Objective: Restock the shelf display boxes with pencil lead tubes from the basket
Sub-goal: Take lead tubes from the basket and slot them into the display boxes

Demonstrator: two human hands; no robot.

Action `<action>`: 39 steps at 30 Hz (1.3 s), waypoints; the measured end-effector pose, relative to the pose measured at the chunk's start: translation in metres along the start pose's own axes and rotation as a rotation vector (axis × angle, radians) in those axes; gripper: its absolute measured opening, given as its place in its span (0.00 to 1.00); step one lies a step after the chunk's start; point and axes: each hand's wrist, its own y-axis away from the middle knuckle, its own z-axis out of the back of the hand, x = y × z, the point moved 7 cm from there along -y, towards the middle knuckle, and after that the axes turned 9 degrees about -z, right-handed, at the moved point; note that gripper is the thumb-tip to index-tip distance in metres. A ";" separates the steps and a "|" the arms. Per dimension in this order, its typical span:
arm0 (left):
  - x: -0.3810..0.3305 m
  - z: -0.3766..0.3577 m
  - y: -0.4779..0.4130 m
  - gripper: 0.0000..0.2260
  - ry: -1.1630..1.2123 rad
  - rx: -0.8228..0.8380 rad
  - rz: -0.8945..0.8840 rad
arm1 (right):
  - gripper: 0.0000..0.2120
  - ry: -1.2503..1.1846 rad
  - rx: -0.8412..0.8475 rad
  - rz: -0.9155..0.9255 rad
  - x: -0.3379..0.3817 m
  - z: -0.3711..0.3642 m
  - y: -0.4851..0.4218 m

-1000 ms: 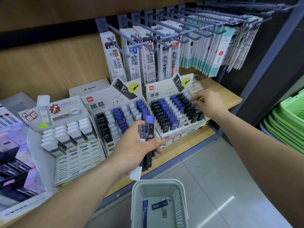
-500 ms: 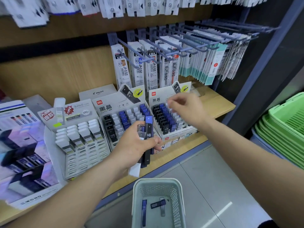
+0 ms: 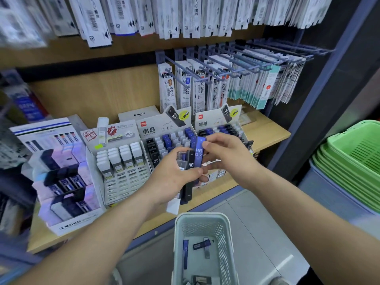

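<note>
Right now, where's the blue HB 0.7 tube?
Head view, centre: the blue HB 0.7 tube stands upright, its top pinched by the right hand, its lower end against the bundle of tubes gripped by the left hand, in front of the display boxes.

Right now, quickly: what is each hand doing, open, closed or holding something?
Left hand: grips a bundle of lead tubes.
Right hand: pinches the top of the blue HB 0.7 tube.
</note>
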 end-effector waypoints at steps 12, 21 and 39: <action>0.014 0.015 -0.001 0.11 -0.156 -0.021 0.060 | 0.07 0.029 -0.103 0.113 0.006 0.012 -0.009; 0.031 0.057 -0.001 0.10 -0.247 -0.133 0.078 | 0.05 0.387 -0.366 0.250 -0.001 0.048 -0.053; 0.032 0.098 -0.010 0.11 -0.237 -0.201 0.092 | 0.06 0.792 -0.230 0.234 -0.030 0.025 -0.111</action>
